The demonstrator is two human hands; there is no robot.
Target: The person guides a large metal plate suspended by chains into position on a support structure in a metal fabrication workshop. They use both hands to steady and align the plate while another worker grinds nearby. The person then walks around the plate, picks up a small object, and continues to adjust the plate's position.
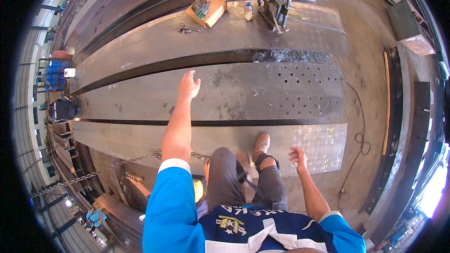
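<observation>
My left hand [188, 85] is stretched out over the middle steel beam [234, 91], empty, with the thumb apart from the fingers. Rows of drilled holes mark that beam's right end. My right hand [297, 156] hangs in the air, its fingers loosely bent and apart, holding nothing I can see. Below it lies the nearest steel beam [276, 133], whose right end carries a chalked grid with small squares. My brown boot [261, 145] is on this beam. A chain [108, 171] runs from the left to the beam's edge, beside my left leg.
On the far beam stand a drilling machine [275, 4], a bottle [248, 11] and a cardboard box [214, 9] with gloves on it. A cable [363, 126] curls over the floor at right. Dark gaps separate the beams. A co-worker with a yellow helmet [198, 190] is low beside me.
</observation>
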